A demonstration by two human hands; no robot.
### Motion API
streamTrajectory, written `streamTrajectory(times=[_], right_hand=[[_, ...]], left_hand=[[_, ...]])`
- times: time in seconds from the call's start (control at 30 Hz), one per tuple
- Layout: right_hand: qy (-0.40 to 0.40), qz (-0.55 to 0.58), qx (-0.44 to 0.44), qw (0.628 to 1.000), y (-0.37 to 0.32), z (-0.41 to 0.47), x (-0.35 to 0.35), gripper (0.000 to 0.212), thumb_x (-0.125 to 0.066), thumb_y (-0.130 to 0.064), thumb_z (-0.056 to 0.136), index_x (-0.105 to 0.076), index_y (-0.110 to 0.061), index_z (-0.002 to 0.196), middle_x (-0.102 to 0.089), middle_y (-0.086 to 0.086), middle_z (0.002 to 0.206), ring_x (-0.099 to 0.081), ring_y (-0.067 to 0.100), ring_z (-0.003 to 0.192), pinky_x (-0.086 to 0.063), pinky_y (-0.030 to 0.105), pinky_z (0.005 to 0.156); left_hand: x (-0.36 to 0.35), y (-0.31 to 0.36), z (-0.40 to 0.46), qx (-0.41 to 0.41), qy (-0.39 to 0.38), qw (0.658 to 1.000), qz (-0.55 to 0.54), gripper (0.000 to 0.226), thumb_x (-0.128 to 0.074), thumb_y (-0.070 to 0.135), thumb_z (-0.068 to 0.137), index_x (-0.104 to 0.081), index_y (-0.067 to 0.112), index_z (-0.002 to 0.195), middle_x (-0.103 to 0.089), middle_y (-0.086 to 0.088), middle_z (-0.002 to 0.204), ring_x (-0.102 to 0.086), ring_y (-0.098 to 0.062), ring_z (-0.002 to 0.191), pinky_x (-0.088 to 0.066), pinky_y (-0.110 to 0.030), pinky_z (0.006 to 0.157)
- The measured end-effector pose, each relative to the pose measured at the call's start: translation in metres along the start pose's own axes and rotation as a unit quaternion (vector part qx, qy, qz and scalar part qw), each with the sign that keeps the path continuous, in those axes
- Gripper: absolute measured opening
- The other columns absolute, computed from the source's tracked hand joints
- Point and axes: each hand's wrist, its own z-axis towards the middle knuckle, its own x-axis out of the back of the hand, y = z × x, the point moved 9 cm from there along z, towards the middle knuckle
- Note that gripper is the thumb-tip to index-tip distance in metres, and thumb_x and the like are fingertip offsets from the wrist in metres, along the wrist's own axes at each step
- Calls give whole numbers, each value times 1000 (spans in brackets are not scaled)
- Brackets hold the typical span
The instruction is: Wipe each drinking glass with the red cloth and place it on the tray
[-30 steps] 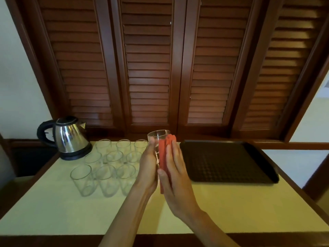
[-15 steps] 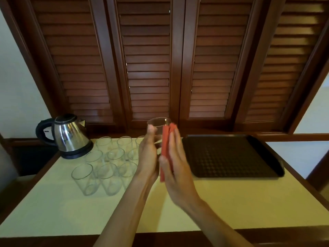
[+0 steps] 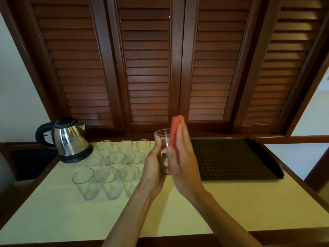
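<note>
A kettle (image 3: 66, 139) stood at the table's (image 3: 53, 220) far left corner, its handle dark against a shadowed ledge. Right of it nine clear glasses (image 3: 110, 168) stood in three rows; their walls were hard to make out against the pale top, and the left forearm cut off the nearest right one. The left hand (image 3: 154, 168) gripped a raised glass (image 3: 162, 139) from its left side, fingers curled round it; most of its body and base were hidden between the hands, only the rim showing plainly. The right hand (image 3: 182, 157) pressed the folded cloth (image 3: 175, 130) flat against the glass's right side, fingers straight and together, the cloth's top poking above the fingertips, its lower part hidden by the palm. Just right, the dark tray (image 3: 235, 157) lay flat on the table, its near left corner behind the right hand.
</note>
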Motion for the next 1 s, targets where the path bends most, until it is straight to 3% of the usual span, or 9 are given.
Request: streamTrajectory(times=[0.07,0.2,0.33,0.47,0.6,0.73,0.87,0.93,1.0], right_hand=[[-48,-35,81,995,-13,-20,-18,62,-35,-28,108,-7,-15,161,2,-2,170,-3,12,157,-15,36,127],[-4,37,-32,999,8,-1,-5,64,-31,-42,106,-4,-24,161,-6,-9,170,-13,1,153,-23,34,125],[-55,-46,91,993,-14,-21,-26,60,-32,-34,107,-9,-17,161,0,-4,170,-2,13,157,-11,34,127],[-2,23,-41,999,9,5,-8,63,-33,-40,106,-7,-24,161,-9,-9,169,-16,3,153,-25,36,125],[-68,-17,74,995,-20,-25,-31,60,-37,-26,108,-10,-18,161,-3,-5,170,-4,13,157,-13,32,127],[-20,69,-33,997,4,-4,-14,63,-35,-40,105,-9,-27,162,-24,-9,166,-32,7,148,-39,36,117],[-39,-5,65,997,-16,-17,-28,62,-35,-29,107,-7,-13,161,2,-1,170,-4,14,157,-16,31,126],[-41,39,19,998,-4,-16,-24,70,-35,-47,105,-5,-19,162,-7,-2,170,-13,11,155,-23,28,124],[-10,58,-31,998,6,-5,-17,71,-34,-53,104,-5,-25,162,-17,-5,168,-24,4,151,-32,36,121]], left_hand=[[9,12,4,-14,14,999,-40,59,-34,53,107,-72,12,126,-75,-16,123,-71,-27,117,-53,-44,101],[9,8,0,-22,19,999,33,57,-35,59,101,-72,24,127,-77,-5,120,-69,-19,119,-52,-47,99],[18,16,2,-18,36,999,-9,57,-31,53,108,-69,15,127,-78,-11,115,-73,-25,113,-53,-45,104],[11,4,-6,-8,21,999,27,64,-37,63,96,-64,19,134,-75,-6,125,-71,-24,117,-56,-49,101],[19,10,-4,-7,12,998,-53,63,-36,61,101,-72,16,127,-74,-14,126,-68,-28,123,-51,-47,106],[20,9,-5,-23,15,1000,-3,67,-37,64,96,-64,18,137,-77,-7,122,-71,-21,119,-52,-50,104],[21,17,-1,-26,23,999,11,60,-28,59,106,-67,21,132,-77,-10,120,-73,-22,115,-51,-47,108],[21,21,-1,-27,31,999,22,58,-32,64,102,-70,25,122,-79,-8,113,-75,-21,108,-55,-46,101],[17,16,-3,-11,18,998,64,63,-43,73,92,-67,26,128,-75,-6,122,-73,-21,113,-56,-50,101]])
